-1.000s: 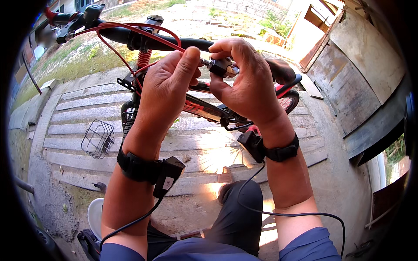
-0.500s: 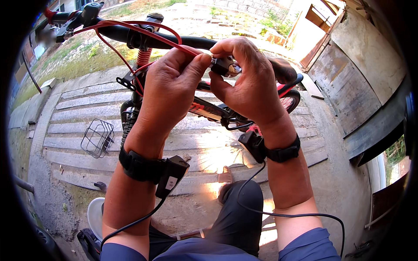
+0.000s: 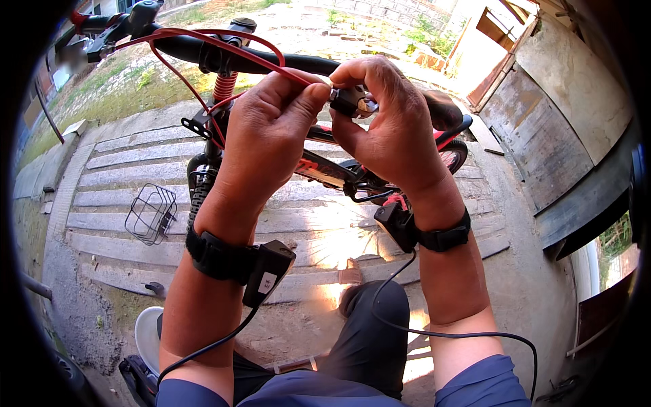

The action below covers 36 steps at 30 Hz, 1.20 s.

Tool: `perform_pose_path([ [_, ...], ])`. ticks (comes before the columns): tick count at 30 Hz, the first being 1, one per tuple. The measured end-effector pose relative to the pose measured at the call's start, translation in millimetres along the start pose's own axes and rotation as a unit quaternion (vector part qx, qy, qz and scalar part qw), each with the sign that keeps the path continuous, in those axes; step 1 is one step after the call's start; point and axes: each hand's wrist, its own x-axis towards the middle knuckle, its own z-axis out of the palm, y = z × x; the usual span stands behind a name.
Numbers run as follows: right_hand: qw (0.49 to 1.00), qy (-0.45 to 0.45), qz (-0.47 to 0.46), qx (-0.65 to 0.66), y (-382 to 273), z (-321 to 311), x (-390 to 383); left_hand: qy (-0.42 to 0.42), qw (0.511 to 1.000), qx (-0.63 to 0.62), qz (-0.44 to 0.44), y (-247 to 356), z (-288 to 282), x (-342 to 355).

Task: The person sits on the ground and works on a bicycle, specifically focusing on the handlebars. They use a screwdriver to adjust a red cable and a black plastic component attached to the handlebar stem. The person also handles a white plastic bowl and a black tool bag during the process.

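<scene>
From my remote post I take the handlebar (image 3: 186, 50) as my landmark. Just below its right-hand stretch, the right hand (image 3: 392, 122) has its grip curled around a small black-and-silver fitting (image 3: 344, 102), thumb beneath and fingers over the top. I can't tell whether that part is fixed to the bar, since the fingers hide its far side. Also just below the handlebar, the left hand (image 3: 274, 119) has its grip pinched on a red cable housing (image 3: 296, 75), thumb against curled forefinger, right beside the fitting's near end. The hidden tip leaves me unsure whether the two actually join.

I judge the housing light and springy: stiff along its length, ready to bow if pushed from far back, so I'd favour a pinch close to its end. The fitting looks hard, compact and fairly light, with smooth shiny metal that could slip; its squared black body seems the better place to hold. Any thin thread or small screw there would deserve gentle, straight pressure.

Well below the handlebar and to its left, a black wire basket (image 3: 150, 214) sits on the slatted paving (image 3: 112, 222).
</scene>
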Motion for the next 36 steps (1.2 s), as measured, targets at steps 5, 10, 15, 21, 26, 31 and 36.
perform_pose_path([
  [5, 1.0, 0.004, -0.01, -0.004, -0.9, 1.1, 2.1, 0.011, 1.0, -0.01, -0.001, -0.5, 2.0, 0.2],
  [10, 1.0, -0.01, -0.009, -0.026, -2.9, -0.7, -0.4, 0.012, 0.999, 0.04, -0.013, 2.1, -1.0, -0.3],
  [15, 0.999, 0.006, -0.014, -0.029, -1.7, 1.9, -1.5, -0.004, 0.999, 0.024, -0.027, 4.6, -8.4, -1.9],
  [21, 0.998, 0.024, -0.041, -0.043, -0.5, 3.7, -1.3, -0.007, 1.0, -0.001, -0.01, 0.1, -5.9, -2.8],
  [26, 0.996, 0.045, -0.048, -0.054, -0.4, 9.1, -1.9, -0.012, 1.0, 0.005, -0.002, -2.2, -8.0, -2.1],
  [31, 0.996, 0.051, -0.054, -0.058, 1.9, 10.7, -2.5, -0.011, 1.0, -0.008, 0.004, -7.3, -7.3, -2.1],
  [36, 0.996, 0.055, -0.046, -0.05, 2.9, 11.5, -2.6, -0.01, 1.0, -0.026, -0.001, -2.5, -4.2, -1.7],
])
